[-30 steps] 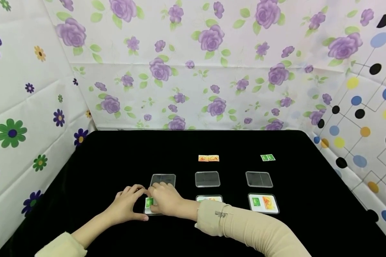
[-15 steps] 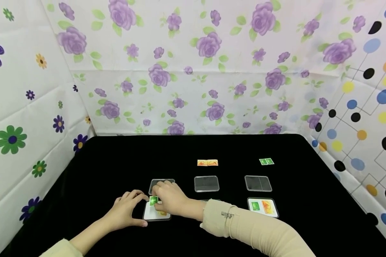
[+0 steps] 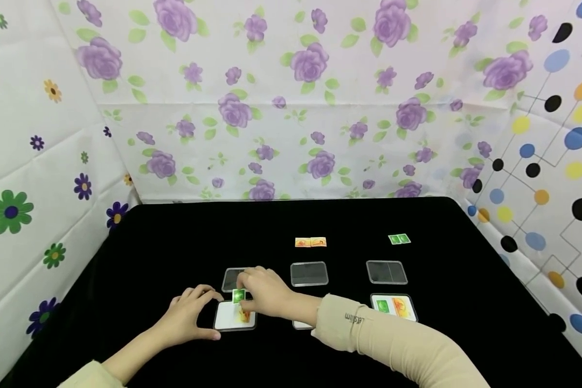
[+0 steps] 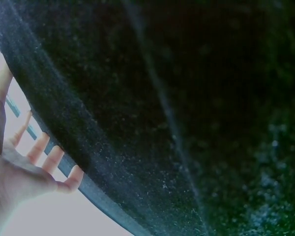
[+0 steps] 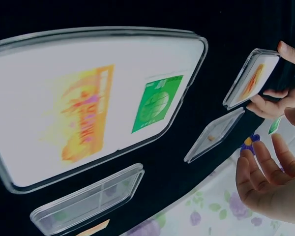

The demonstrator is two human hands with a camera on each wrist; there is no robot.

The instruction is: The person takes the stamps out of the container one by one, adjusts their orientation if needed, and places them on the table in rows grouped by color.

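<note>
In the head view, my right hand [image 3: 268,291] pinches a small green stamp [image 3: 238,296] over the far edge of the left white card in its clear case [image 3: 225,322]. An orange stamp [image 3: 244,314] lies on that card's right part, partly covered by the right hand. My left hand [image 3: 186,317] spreads thumb and fingers along the case's left side; in the right wrist view its fingertips [image 5: 283,47] meet the case's edge. The left wrist view shows this hand [image 4: 27,174] with fingers extended. Behind the right hand lies a clear lid [image 3: 230,279], partly hidden.
Two more clear lids, a middle one [image 3: 309,274] and a right one [image 3: 387,272], lie on the black cloth. In front are a cased card with green and orange stamps [image 3: 394,307] and another mostly under my sleeve. Orange stamps [image 3: 311,242] and green stamps [image 3: 399,238] lie farther back.
The right hand has moved the green stamp from the left of the card rightward and toward the far edge, uncovering more white card. The left hand stays beside the case.
</note>
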